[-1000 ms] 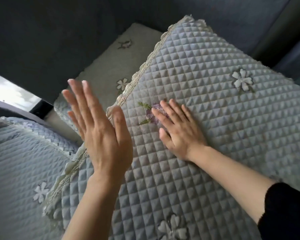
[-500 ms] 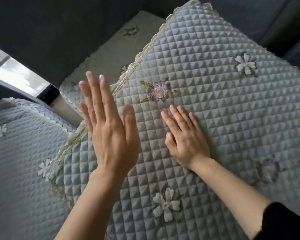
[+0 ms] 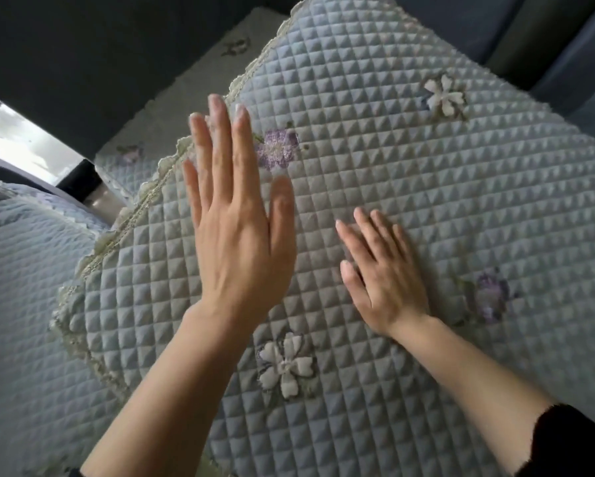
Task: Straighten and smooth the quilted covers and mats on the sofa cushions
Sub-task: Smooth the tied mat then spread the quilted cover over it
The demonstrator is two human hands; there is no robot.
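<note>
Grey-blue quilted cover fills the frame from 12 to 5 o'clock, lying over a sofa cushion, its cream lace edge running along the 9 o'clock side. The right hand rests flat on it just right of centre, fingers straight and slightly spread, thumb out, gripping nothing. A second ago its fingertips lay on the purple flower; now that flower is well apart from them, toward 11 o'clock, so the hand has slid back across the quilting.

The left hand is at centre, fingers straight and close together, holding nothing; whether its palm touches the fabric I cannot tell. Half a second ago it was over the lace edge; now it has moved inward over the quilting, its fingertips just beside the purple flower.

A white flower shows between the two forearms at 6 o'clock. A second quilted cover lies at 8 o'clock, and a cream mat at 11 o'clock. A black sleeve shows at 5 o'clock.
</note>
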